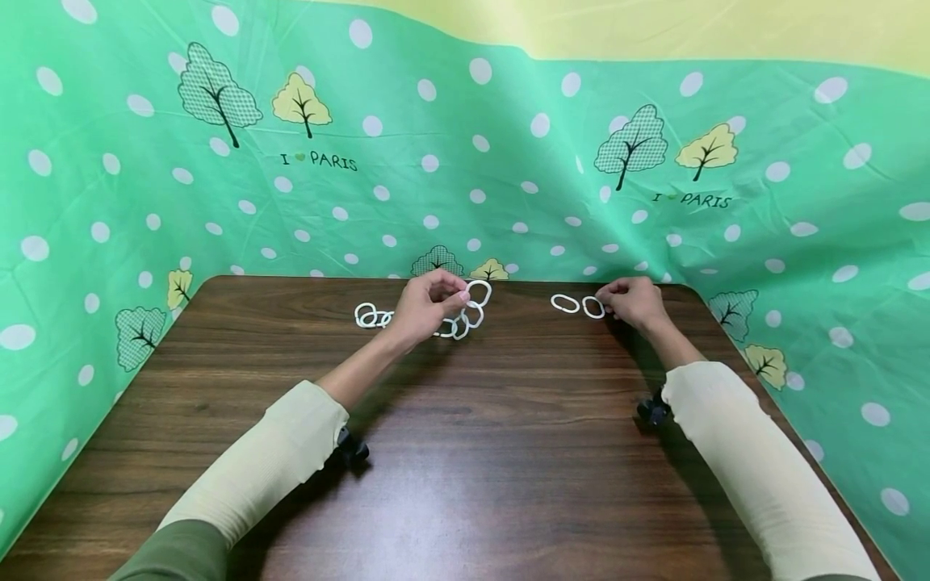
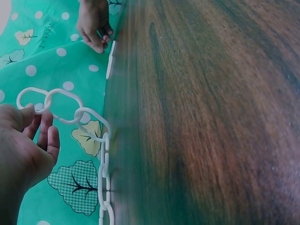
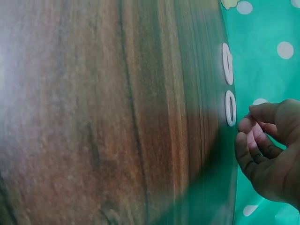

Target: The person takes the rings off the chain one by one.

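My left hand (image 1: 427, 311) pinches the end link of a white plastic chain (image 2: 64, 90) between thumb and fingertips. The first links are lifted off the table, while the rest of the chain trails down and lies to the left, partly hidden behind the hand in the head view. At the right, my right hand (image 1: 634, 301) hovers beside a loose white oval link (image 3: 227, 108), fingers loosely bent with nothing between them. Its fingertips come right up to that link's edge in the head view. Another loose link (image 3: 225, 65) lies just left of the first.
All of this is near the far edge of a dark wooden table (image 1: 465, 420). Behind it hangs a green dotted cloth (image 1: 407, 194) with printed trees, which also runs along both sides. A small black device (image 1: 352, 448) is strapped under each wrist.
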`<action>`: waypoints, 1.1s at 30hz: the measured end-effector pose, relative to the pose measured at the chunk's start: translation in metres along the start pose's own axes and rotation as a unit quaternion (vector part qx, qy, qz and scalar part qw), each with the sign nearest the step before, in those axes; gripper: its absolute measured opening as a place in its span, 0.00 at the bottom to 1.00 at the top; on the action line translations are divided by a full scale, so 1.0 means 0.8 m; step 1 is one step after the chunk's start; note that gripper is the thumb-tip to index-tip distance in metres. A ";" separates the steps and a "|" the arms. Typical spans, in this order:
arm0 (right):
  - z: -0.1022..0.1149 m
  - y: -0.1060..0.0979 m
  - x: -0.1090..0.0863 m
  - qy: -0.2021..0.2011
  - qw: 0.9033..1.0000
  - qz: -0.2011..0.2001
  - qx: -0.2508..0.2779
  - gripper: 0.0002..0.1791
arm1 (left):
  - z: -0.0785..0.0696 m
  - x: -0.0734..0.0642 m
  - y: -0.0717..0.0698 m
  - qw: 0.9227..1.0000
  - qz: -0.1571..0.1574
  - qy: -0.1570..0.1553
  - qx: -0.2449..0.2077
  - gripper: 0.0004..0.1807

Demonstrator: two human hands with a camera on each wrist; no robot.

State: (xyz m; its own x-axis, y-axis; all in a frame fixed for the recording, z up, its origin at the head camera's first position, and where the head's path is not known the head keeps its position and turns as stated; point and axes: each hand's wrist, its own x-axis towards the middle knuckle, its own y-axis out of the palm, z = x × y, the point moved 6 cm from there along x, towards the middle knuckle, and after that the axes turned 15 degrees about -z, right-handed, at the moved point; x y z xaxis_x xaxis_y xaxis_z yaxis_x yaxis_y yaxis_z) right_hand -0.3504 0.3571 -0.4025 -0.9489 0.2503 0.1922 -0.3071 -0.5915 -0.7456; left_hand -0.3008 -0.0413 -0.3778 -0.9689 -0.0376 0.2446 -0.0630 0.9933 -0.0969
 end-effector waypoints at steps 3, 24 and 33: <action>0.004 0.000 -0.002 -0.006 1.000 0.000 0.005 0.18 | -0.001 0.000 0.001 1.000 -0.001 0.000 0.001 0.09; 0.054 0.014 -0.018 -0.068 0.997 0.015 0.020 0.19 | -0.001 -0.001 0.003 1.000 -0.003 -0.016 -0.009 0.06; 0.085 0.025 -0.031 -0.084 0.995 0.033 0.046 0.17 | -0.001 -0.002 0.004 1.000 0.000 -0.010 -0.013 0.06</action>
State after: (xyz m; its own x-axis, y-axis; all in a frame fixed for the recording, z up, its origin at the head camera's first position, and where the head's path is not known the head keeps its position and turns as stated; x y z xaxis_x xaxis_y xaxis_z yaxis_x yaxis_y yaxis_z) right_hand -0.3379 0.2872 -0.3789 -0.9639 0.0812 0.2536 -0.2409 -0.6717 -0.7005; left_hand -0.2996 -0.0382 -0.3779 -0.9737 -0.0388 0.2243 -0.0564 0.9957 -0.0729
